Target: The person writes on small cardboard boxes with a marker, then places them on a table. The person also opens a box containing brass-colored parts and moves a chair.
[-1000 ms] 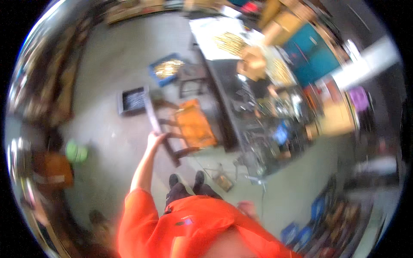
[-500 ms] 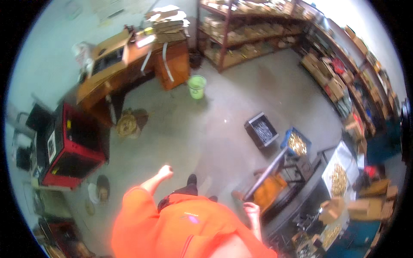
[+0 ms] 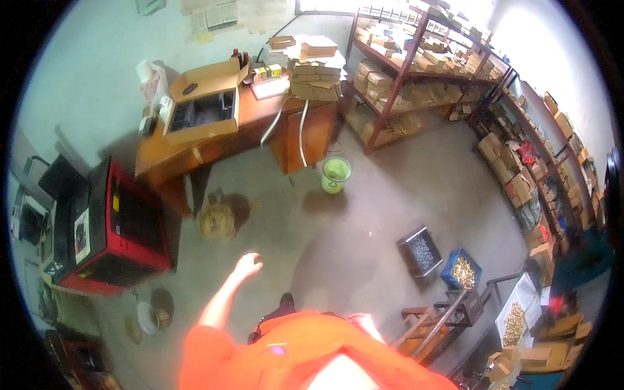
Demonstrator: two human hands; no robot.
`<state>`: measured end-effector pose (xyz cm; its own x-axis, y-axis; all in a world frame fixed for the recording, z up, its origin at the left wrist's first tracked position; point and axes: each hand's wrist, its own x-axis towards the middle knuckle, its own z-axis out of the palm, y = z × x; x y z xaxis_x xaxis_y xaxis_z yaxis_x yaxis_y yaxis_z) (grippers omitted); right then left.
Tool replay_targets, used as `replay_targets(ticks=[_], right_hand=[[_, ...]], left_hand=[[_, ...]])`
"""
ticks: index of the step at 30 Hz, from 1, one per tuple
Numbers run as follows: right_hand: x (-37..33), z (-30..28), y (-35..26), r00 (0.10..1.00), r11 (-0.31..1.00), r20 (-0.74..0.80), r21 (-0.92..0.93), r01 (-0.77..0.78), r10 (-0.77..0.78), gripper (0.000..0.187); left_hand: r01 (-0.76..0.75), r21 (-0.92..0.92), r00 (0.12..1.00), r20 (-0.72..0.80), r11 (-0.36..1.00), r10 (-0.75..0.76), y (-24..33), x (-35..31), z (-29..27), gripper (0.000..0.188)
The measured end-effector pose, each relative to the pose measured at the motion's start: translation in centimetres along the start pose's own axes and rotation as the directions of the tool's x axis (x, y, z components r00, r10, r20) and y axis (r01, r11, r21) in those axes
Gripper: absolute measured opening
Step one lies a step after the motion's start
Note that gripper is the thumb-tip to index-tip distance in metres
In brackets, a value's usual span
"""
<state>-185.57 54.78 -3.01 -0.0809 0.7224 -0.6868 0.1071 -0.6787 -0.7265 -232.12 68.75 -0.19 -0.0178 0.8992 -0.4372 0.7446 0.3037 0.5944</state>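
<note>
My left hand [image 3: 248, 265] is held out over the grey floor, its fingers curled inward, and nothing shows in it. My right hand [image 3: 365, 324] is close against my orange top [image 3: 305, 344], blurred and partly covered, so its fingers cannot be made out. Neither hand touches any object that I can see. Ahead of me stands a light green bucket [image 3: 335, 177] on the floor. Beyond it is a wooden desk [image 3: 253, 120] bearing an open cardboard box [image 3: 201, 117] and a stack of cardboard and papers [image 3: 315, 71].
At left stands a red and black cabinet-like machine [image 3: 123, 227]. A round woven-looking bundle [image 3: 216, 220] lies before the desk. Right of me are a black crate [image 3: 421, 252], a blue crate of brass-coloured parts [image 3: 463, 270] and a wooden stool-like frame [image 3: 422, 335]. Loaded shelves [image 3: 396, 97] line the back.
The desk, bucket and crates sit lower and farther right in view, and the desk looks closer. My right hand has drawn in toward my body; my left stays out front.
</note>
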Motion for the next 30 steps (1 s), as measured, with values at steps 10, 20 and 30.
replay_targets(ticks=[10,20,30], right_hand=[[12.2,-2.4,-10.9,0.969,0.998,-0.24,0.013,-0.058,0.059,0.016],[34.8,-5.5,-46.6,0.808,0.721,-0.011,-0.458,0.519,-0.589,0.029],[40.8,2.1,-82.4,0.428,0.335,0.334,-0.302,0.893,-0.84,0.031]], left_hand=[[-0.358,-0.133,0.923,-0.198,0.924,0.329,9.6,17.1,-18.0,0.034],[-0.602,0.309,0.58,-0.465,0.737,0.669,27.7,37.5,-37.3,0.029],[-0.526,0.64,0.432,-0.367,0.56,0.824,39.1,50.2,-48.8,0.052]])
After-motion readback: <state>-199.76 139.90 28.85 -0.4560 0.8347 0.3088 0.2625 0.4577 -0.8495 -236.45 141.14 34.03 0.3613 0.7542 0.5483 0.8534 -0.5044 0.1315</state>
